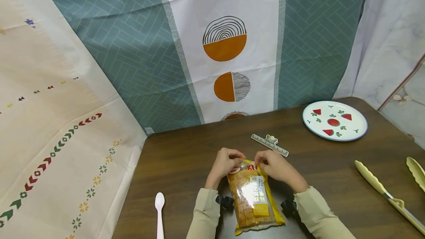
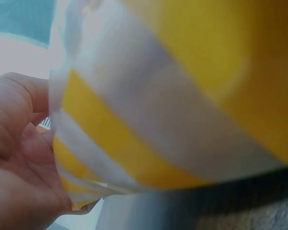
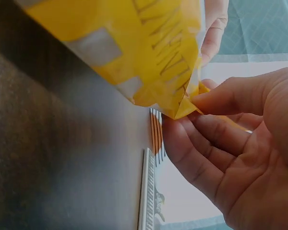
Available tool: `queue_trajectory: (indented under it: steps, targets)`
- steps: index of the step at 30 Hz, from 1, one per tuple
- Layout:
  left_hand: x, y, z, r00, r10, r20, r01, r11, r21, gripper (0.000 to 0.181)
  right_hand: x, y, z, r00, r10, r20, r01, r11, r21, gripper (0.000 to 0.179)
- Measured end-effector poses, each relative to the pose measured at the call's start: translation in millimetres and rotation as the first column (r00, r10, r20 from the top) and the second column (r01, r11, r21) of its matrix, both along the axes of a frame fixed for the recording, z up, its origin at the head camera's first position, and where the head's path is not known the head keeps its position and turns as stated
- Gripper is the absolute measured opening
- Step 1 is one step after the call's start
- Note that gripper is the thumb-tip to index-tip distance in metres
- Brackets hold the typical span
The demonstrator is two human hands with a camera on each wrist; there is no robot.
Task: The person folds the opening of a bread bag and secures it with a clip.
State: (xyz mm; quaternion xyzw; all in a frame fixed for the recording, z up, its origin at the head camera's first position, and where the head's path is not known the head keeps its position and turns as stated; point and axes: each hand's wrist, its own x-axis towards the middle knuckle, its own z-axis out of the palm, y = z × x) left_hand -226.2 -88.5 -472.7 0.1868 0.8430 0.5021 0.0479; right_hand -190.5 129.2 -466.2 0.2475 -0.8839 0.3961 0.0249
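A yellow and clear bag of bread (image 1: 245, 194) stands tilted between both hands near the table's front. My left hand (image 1: 224, 165) holds the bag's top left corner, and in the left wrist view its fingers curl behind the striped yellow wrapper (image 2: 110, 129). With thumb and fingers, my right hand (image 1: 277, 167) pinches the top right corner; the right wrist view shows that folded yellow corner (image 3: 185, 106) between thumb and fingertips. Brown bread shows through the bag's front, beside a label with printed characters.
Behind the hands lies a clear ruler-like clip (image 1: 269, 144). A white plate with watermelon prints (image 1: 345, 121) sits at the back right, and tongs (image 1: 382, 191) lie at the right. A white spoon (image 1: 159, 209) is at the left. Patterned cloth (image 1: 132, 65) hangs behind the table (image 1: 186, 158).
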Motion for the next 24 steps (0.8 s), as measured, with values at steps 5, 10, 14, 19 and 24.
queue_trajectory:
  steps: [5, 10, 14, 19, 24]
  targets:
    - [1.1, -0.3, -0.1, 1.000, -0.015, 0.012, 0.015, 1.000, 0.003, 0.018, 0.6, 0.8, -0.5, 0.999, 0.003, 0.044, -0.002, 1.000, -0.014, 0.019]
    - [-0.6, 0.2, -1.3, 0.999, -0.036, 0.008, 0.035, 0.999, 0.032, 0.017, -2.3, 4.9, -0.9, 0.997, 0.032, 0.065, -0.028, 0.998, -0.060, 0.014]
    - [-2.1, 0.1, -2.9, 0.999, -0.053, -0.001, 0.053, 0.997, 0.050, 0.018, -4.1, 4.7, -2.4, 0.995, 0.000, 0.098, 0.010, 0.994, -0.104, 0.010]
    - [-1.1, 0.4, -0.5, 0.998, -0.055, 0.000, 0.055, 0.997, 0.046, 0.019, -5.1, 4.0, -4.6, 0.993, -0.008, 0.118, 0.022, 0.993, -0.112, 0.007]
    - [-1.7, -1.0, 0.3, 0.998, -0.056, 0.002, 0.056, 0.996, 0.065, 0.021, -4.5, 5.6, -2.9, 0.994, 0.046, 0.095, -0.038, 0.996, -0.077, 0.016]
